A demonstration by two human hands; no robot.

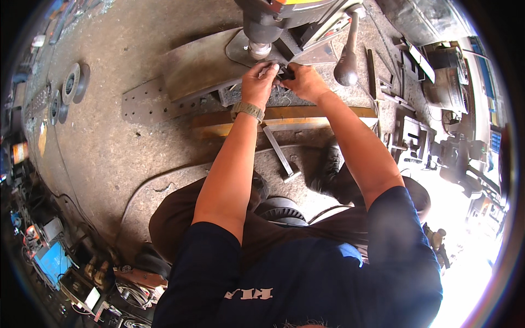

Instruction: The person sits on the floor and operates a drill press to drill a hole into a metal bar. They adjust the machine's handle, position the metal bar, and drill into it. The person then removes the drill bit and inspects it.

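Both arms reach forward to a drill machine (268, 24) at the top. My left hand (258, 83), with a watch at the wrist, is closed, fingertips pinching just below the drill's round spindle end (260, 50). Close beside it on the right, my right hand (305, 82) is closed too. Between the fingertips is a small dark metal piece (283, 72), which both hands seem to grip; its exact kind is hard to make out. Behind the hands lies a broad steel plate (197, 65) under the machine.
A long-handled lever (346, 68) hangs right of my hands. Nearer me lie a rusty steel bar (295, 119) and a hammer (281, 153) on the floor. A perforated plate (147, 101) is at left. Metal drums (445, 82) stand far right; a cable (147, 183) crosses the floor.
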